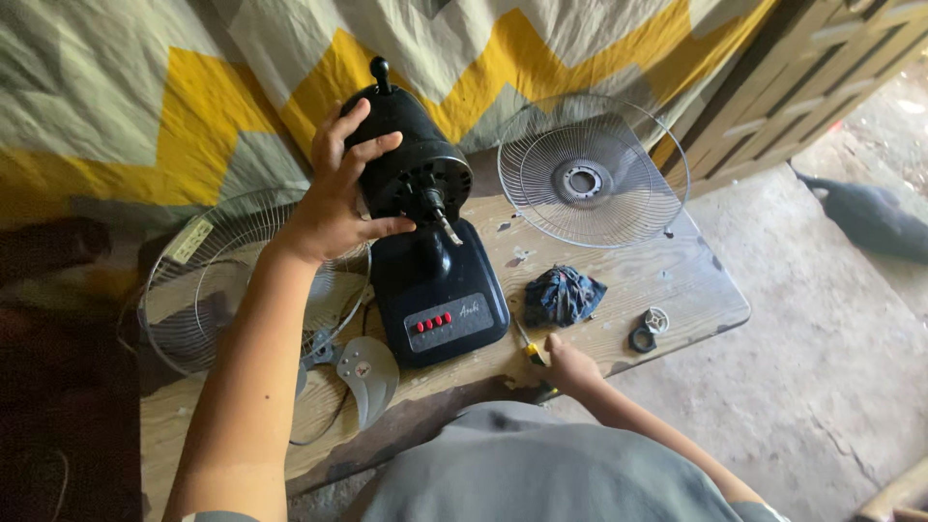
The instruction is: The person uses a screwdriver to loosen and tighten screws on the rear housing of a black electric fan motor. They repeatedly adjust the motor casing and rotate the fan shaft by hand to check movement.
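A crumpled dark rag [564,295], a wire fan guard [592,172] and two small round caps [649,330] lie on the wooden table [696,290].

Left hand [333,198] gripping black fan motor housing [406,159], right hand [570,365] on screwdriver [531,350], wooden table [667,280]

A grey rectangular label panel [454,322] with a row of red buttons sat on the black fan base [440,290]. A pale oblong tag [190,240] hung on the left grille [217,290].
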